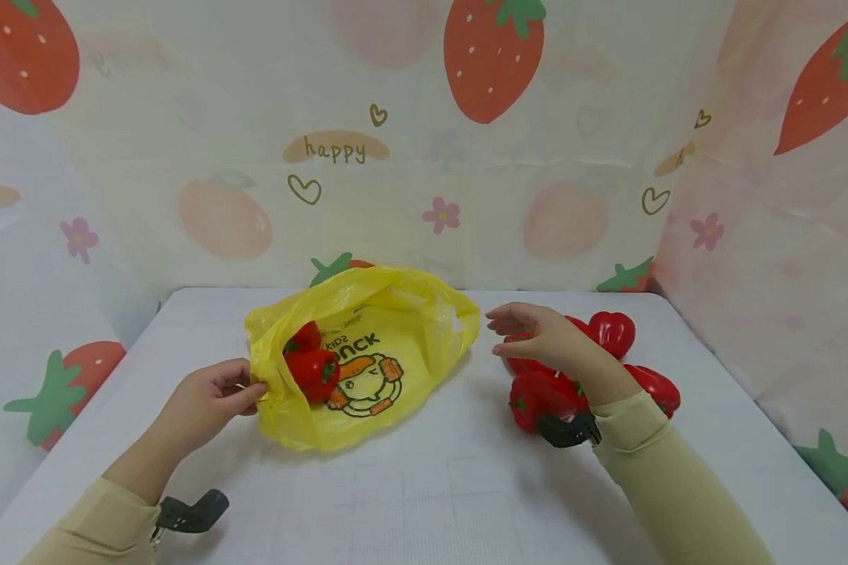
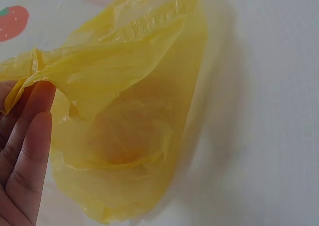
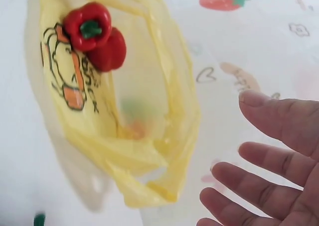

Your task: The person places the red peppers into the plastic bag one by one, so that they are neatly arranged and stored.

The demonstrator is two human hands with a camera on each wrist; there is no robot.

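Note:
A yellow plastic bag (image 1: 424, 345) with a printed cartoon lies with its mouth spread, and two red bell peppers (image 1: 315, 375) rest inside it. My left hand (image 1: 215, 396) pinches the bag's left edge between thumb and fingers; the left wrist view shows the thin plastic (image 2: 124, 71) gathered at the fingertips. My right hand (image 1: 537, 333) hovers right of the bag with nothing in it. Its fingers (image 3: 249, 188) are spread and relaxed in the right wrist view. Beneath and behind it lie several more red bell peppers (image 1: 612, 333), partly hidden by the hand and forearm.
All of this is on a white table (image 1: 424, 502). A fabric backdrop (image 1: 396, 212) printed with strawberries, hearts and flowers rises behind the table and along both sides. One pepper (image 1: 653, 390) lies right of my right forearm.

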